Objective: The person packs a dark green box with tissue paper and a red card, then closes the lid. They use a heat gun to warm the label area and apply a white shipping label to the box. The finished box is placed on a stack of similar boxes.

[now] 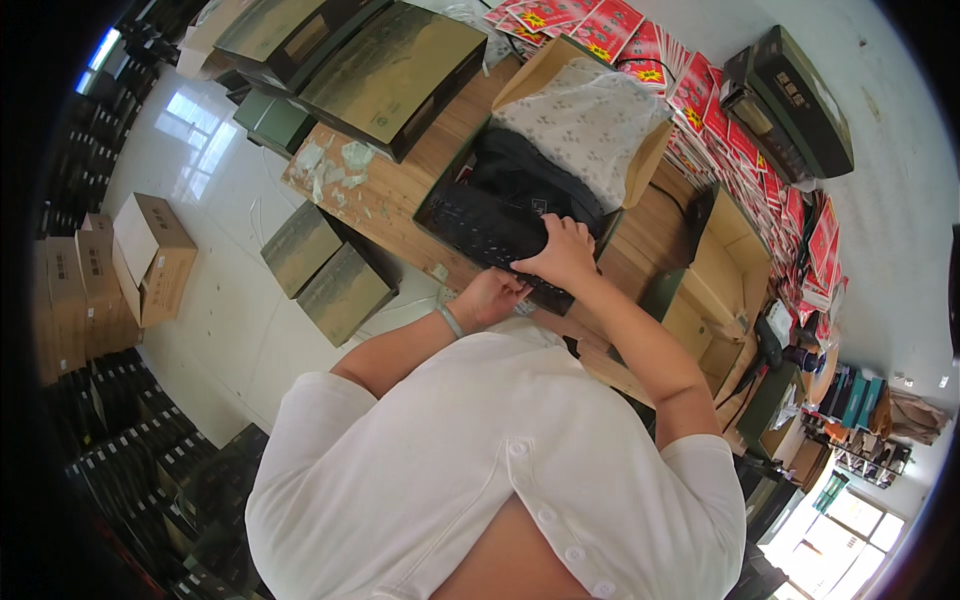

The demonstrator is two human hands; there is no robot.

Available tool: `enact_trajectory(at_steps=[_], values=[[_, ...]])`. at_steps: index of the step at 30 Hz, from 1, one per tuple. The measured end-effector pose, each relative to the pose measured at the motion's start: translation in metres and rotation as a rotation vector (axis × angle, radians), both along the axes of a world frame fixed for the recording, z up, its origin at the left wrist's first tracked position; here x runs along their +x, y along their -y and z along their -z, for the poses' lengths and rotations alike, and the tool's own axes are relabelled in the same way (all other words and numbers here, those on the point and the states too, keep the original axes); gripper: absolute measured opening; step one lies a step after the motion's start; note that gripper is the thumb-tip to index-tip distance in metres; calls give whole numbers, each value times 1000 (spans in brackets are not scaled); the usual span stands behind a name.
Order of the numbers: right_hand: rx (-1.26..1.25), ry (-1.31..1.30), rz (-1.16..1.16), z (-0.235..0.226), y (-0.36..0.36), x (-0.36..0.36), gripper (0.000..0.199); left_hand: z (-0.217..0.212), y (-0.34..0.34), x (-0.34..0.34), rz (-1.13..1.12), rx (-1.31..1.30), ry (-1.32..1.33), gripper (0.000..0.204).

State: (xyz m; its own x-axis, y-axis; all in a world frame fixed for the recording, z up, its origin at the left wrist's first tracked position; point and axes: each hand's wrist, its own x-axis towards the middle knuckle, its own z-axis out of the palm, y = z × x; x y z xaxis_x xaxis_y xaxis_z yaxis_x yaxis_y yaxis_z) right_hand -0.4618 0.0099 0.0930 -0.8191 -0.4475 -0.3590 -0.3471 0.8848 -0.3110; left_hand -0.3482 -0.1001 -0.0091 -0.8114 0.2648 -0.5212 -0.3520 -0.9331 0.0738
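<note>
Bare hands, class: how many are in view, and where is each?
2: the left hand by the near edge of the open box, the right hand on the black item inside.

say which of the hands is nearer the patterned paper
Right. The right hand is on the black item, on the person's side of the patterned paper; the left hand is farther back, by the near edge of the open box.

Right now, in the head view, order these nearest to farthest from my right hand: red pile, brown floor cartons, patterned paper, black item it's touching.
1. Black item, touching the right hand.
2. Patterned paper, just ahead.
3. Red pile, farther ahead, rightward.
4. Brown floor cartons, far left.
</note>
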Motion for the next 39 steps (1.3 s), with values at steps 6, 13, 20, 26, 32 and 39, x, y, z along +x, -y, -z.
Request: enact_trajectory(at_steps=[6, 13, 20, 26, 32, 39], values=[[88, 56, 90, 14, 25, 3, 95, 10, 3, -20, -22, -116, 324, 17], [59, -9, 137, 37, 30, 12, 89, 19, -1, -35, -160, -142, 488, 20], [17, -24, 118, 108, 25, 35, 90, -72, 12, 1, 118, -451, 295, 9], [-27, 30, 118, 112, 20, 32, 99, -59, 11, -15, -53, -1755, -326, 40], [-1076, -5, 65, 86, -98, 4, 63, 8, 13, -17, 552, -2775, -544, 66], [-903, -327, 1018, 115, -341, -19, 23, 19, 20, -25, 1016, -2726, -476, 72]])
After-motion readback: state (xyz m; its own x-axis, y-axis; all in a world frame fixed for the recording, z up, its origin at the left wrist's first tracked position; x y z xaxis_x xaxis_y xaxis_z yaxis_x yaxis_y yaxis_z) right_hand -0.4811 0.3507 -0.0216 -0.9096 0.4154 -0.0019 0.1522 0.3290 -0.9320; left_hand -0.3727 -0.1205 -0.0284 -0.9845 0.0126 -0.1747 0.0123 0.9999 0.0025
